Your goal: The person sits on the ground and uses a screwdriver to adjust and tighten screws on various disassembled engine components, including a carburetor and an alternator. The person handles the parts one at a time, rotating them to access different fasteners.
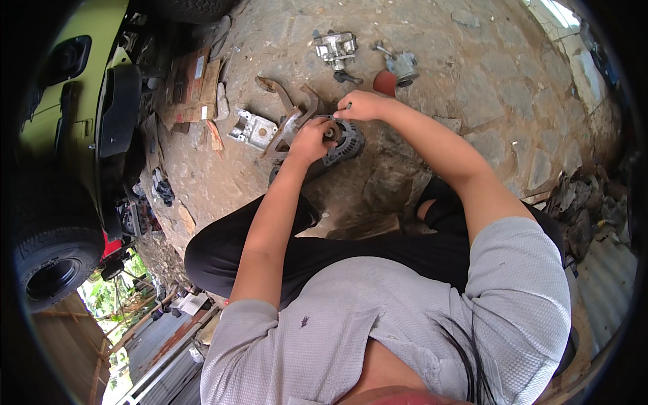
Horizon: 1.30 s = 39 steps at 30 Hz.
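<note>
My left hand (310,140) is curled over a round pulley-like part (331,133) on a dark, finned alternator (349,143) that sits on the ground between my legs. Just beyond and to the right, my right hand (362,106) is closed in a pinch; a small dark end shows at its fingers, too small to name. A rusty forked metal bracket (291,123) stands against the left side of the alternator. Left of it lies a silver cast-metal housing (255,128). The fingers hide part of the pulley.
Farther off lie a silver carburetor-like part (335,48), a grey metal part (403,66) and a reddish cup-shaped piece (385,83). Flattened cardboard (192,88) is at the left, beside a green vehicle (81,101) with a large tyre (54,270). Corrugated sheet (611,283) stands at right.
</note>
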Each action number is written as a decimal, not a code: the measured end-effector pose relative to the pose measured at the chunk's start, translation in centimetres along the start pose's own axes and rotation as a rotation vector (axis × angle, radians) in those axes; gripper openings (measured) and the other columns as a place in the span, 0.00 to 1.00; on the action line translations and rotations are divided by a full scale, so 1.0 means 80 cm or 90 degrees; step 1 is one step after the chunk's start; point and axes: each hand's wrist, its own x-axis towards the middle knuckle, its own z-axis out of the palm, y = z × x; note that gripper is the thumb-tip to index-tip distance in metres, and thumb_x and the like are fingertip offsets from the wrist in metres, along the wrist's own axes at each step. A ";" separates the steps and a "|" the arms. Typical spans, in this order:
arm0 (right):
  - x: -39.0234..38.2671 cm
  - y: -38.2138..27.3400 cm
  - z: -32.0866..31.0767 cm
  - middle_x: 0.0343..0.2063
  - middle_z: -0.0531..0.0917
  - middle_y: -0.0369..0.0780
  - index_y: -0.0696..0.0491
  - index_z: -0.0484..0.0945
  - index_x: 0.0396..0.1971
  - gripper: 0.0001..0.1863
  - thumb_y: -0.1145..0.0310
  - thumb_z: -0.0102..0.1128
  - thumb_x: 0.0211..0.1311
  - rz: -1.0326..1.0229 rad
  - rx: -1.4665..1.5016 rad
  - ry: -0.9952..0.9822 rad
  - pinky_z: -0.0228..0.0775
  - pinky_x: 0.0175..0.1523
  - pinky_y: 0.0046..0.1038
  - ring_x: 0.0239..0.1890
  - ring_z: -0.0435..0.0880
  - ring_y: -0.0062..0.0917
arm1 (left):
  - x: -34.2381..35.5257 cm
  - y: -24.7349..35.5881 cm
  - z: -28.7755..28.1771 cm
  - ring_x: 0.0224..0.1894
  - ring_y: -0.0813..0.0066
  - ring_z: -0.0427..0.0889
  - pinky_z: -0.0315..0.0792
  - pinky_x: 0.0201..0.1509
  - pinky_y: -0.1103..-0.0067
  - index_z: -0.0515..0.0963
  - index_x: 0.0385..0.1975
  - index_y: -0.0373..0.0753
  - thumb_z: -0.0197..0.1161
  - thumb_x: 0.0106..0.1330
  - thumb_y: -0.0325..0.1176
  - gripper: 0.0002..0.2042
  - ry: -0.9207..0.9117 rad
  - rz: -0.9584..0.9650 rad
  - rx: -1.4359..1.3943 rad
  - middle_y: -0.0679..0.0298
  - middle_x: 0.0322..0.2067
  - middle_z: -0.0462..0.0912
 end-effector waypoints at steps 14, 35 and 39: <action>0.002 0.010 0.006 0.29 0.90 0.38 0.53 0.88 0.34 0.20 0.50 0.62 0.69 -0.036 0.003 0.014 0.77 0.45 0.38 0.36 0.88 0.34 | 0.004 0.008 -0.028 0.66 0.56 0.76 0.75 0.68 0.67 0.78 0.62 0.43 0.79 0.52 0.31 0.33 -0.107 0.008 0.047 0.60 0.63 0.77; 0.005 0.015 0.007 0.28 0.90 0.40 0.55 0.88 0.33 0.19 0.53 0.61 0.70 -0.077 0.000 -0.005 0.77 0.44 0.39 0.34 0.88 0.35 | 0.027 0.026 -0.034 0.55 0.53 0.87 0.81 0.59 0.63 0.85 0.48 0.33 0.83 0.44 0.63 0.41 -0.181 -0.347 0.048 0.50 0.48 0.88; 0.005 0.018 0.008 0.29 0.90 0.41 0.55 0.87 0.32 0.19 0.53 0.62 0.69 -0.085 0.014 0.006 0.77 0.43 0.39 0.34 0.88 0.36 | 0.014 0.005 -0.023 0.63 0.56 0.80 0.76 0.67 0.63 0.82 0.57 0.40 0.89 0.39 0.46 0.40 -0.088 -0.116 0.045 0.54 0.57 0.81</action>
